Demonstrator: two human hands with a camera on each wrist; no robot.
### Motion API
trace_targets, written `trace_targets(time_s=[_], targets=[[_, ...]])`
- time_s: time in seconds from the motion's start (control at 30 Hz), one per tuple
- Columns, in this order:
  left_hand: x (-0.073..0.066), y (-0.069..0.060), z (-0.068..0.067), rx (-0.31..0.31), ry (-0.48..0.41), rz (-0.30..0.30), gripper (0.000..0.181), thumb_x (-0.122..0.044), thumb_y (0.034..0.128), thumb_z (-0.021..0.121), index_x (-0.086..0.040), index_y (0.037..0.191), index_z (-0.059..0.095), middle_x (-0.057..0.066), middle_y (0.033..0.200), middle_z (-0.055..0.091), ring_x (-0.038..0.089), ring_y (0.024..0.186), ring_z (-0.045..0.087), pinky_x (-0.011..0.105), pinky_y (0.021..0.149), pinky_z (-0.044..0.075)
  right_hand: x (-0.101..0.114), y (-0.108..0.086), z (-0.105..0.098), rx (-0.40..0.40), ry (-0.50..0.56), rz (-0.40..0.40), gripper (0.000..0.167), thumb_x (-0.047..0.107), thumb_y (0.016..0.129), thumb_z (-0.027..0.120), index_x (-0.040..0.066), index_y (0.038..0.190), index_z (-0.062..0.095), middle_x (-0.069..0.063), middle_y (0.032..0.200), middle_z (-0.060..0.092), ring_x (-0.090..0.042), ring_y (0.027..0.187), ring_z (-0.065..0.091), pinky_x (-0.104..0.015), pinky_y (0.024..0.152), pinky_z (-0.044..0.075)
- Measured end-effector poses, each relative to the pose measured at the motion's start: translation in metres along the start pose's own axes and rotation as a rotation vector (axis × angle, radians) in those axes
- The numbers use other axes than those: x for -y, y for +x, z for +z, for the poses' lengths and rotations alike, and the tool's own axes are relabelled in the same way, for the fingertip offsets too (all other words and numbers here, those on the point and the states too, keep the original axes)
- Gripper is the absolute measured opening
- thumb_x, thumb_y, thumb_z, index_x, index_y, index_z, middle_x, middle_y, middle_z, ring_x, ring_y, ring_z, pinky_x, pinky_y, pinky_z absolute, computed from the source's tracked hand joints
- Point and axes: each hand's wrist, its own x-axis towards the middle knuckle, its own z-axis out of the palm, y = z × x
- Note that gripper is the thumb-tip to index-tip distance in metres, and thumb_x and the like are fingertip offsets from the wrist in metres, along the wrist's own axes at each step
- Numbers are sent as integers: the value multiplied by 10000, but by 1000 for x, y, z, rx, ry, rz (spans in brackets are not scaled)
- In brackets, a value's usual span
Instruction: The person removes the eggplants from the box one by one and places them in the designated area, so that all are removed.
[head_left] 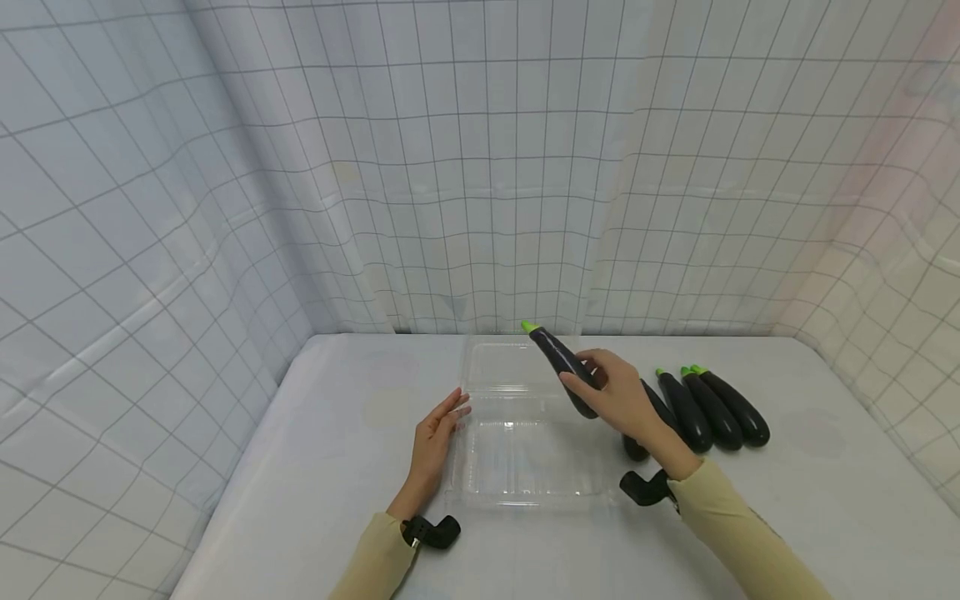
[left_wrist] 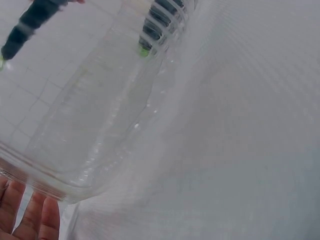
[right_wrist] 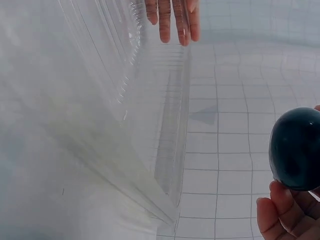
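Observation:
My right hand (head_left: 617,395) grips a dark eggplant (head_left: 558,357) with a green stem by its thick lower part and holds it tilted above a clear plastic container (head_left: 517,467). In the right wrist view the rounded end of that eggplant (right_wrist: 297,150) shows between the fingers. At the container's left side is my left hand (head_left: 435,437), its fingers fairly straight against the wall. The left wrist view shows those fingers (left_wrist: 35,215) by the container's rim (left_wrist: 50,190). The container's lid (head_left: 498,367) lies folded open at the back.
Several more eggplants (head_left: 712,408) lie side by side on the white table (head_left: 360,400), right of the container and partly behind my right forearm. A white gridded curtain (head_left: 480,167) hangs behind and along both sides of the table.

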Motion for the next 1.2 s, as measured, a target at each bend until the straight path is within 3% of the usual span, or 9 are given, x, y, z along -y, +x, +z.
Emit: trace_targets(time_s=[0.33,0.53,0.8,0.93,1.07,1.2], targets=[[-1,-1,0,4,17,15,389,27,984,401,78,1367,440,229,1303,529,386,1171,519,547,937,385,-7,-1,-18,-176,70,44,397,305,880,679,33,1165,621,-47,890,620,-163,682,579,-300,592,451],[0,0,-1,4,32,25,389,30,980,407,89,1364,438,232,1298,531,393,1166,518,515,917,412,-13,-2,-26,-265,60,78,398,295,876,683,12,1150,623,-83,912,608,-188,723,544,-284,632,420],[29,7,-4,-14,12,15,383,-39,1001,425,0,1378,475,139,1307,556,307,1174,538,453,932,420,-23,-4,-40,-380,57,122,389,293,872,691,10,1132,633,-80,865,596,-147,692,507,-228,611,382],[35,8,-3,-24,31,23,384,-88,1004,437,-42,1382,489,104,1306,564,261,1168,550,386,928,433,-28,-5,-47,-452,94,118,361,261,867,697,11,1122,643,-59,845,584,-131,657,475,-207,578,364],[34,9,-4,-22,13,5,381,-86,1005,442,-57,1381,495,88,1304,568,245,1171,549,411,948,416,-34,-7,-55,-501,96,154,367,256,873,689,12,1143,637,-42,882,584,-106,665,470,-193,562,356],[24,7,-4,-6,-21,-13,383,-31,998,433,-13,1378,481,127,1308,557,294,1183,534,502,966,379,-41,-8,-62,-532,68,208,395,286,883,670,10,1163,627,-40,926,587,-88,698,476,-196,589,359]])
